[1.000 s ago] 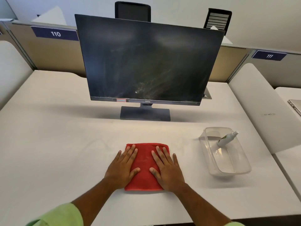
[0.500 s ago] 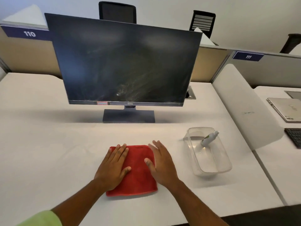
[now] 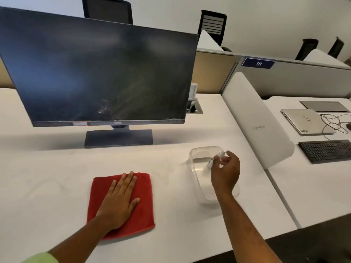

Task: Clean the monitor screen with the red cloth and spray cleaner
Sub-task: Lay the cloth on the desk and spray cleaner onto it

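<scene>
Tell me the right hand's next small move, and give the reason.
Probably close the right hand on the spray bottle and lift it out of the clear container. The fingers are curled right at it, the left hand pins the red cloth, and the monitor looks smeared.

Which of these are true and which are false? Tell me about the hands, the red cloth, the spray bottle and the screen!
1. The left hand lies flat on the red cloth. True.
2. The spray bottle stands beside the monitor's base. False: it is in the clear plastic tub.
3. The right hand reaches into the tub at the bottle. True.
4. The monitor screen looks spotless. False: smears show near its lower middle.
5. The cloth is pressed against the screen. False: it lies on the desk.
</scene>
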